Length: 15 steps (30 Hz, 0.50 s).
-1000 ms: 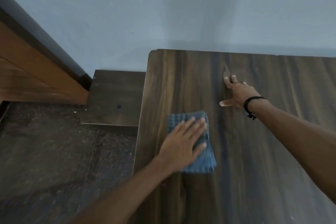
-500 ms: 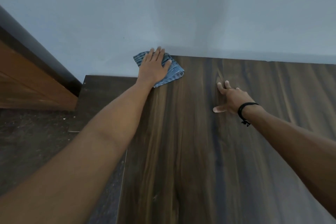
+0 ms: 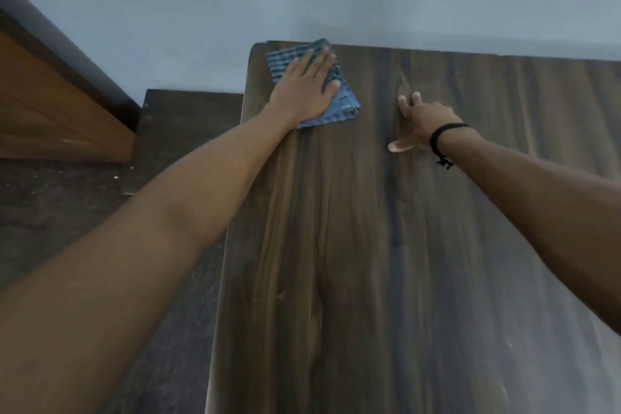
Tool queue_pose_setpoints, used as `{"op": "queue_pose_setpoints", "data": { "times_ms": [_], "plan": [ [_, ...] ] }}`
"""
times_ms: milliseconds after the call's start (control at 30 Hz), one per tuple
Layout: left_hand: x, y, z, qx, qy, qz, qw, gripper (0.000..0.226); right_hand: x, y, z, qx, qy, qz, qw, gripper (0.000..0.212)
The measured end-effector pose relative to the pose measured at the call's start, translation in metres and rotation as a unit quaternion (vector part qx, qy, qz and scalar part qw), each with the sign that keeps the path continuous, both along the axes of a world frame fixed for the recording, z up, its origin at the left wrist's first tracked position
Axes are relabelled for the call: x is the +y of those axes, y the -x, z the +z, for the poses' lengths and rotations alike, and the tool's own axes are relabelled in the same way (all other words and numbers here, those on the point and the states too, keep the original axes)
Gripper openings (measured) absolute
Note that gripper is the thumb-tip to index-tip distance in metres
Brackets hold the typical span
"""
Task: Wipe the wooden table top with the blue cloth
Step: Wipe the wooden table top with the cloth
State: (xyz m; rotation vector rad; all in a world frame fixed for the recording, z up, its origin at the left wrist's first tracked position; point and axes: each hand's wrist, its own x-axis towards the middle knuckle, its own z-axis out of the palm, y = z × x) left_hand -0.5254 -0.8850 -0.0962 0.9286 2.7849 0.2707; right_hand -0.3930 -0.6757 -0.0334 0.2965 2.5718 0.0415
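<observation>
Flat, left hand [image 3: 304,91] pressing blue cloth [image 3: 342,101] on wooden table top [image 3: 369,245], right hand [image 3: 425,123] splayed empty

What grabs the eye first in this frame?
The blue cloth, pinned flat under the left hand at the wooden table top's far left corner by the wall. Next, the right hand braced on the wood beside it, black wristband at the wrist.

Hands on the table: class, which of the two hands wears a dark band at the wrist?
The right hand, resting flat on the bare wooden table top. The left hand has a bare wrist and presses on the blue cloth.
</observation>
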Motion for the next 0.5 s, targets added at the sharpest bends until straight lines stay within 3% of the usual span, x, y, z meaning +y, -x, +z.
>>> {"op": "queue_pose_setpoints", "data": {
  "times_ms": [500],
  "plan": [
    [-0.099, -0.359, -0.007, 0.005, 0.010, -0.116, 0.993, 0.066, -0.005, -0.012, 0.009, 0.014, 0.008, 0.005, 1.000, 0.113]
  ]
}}
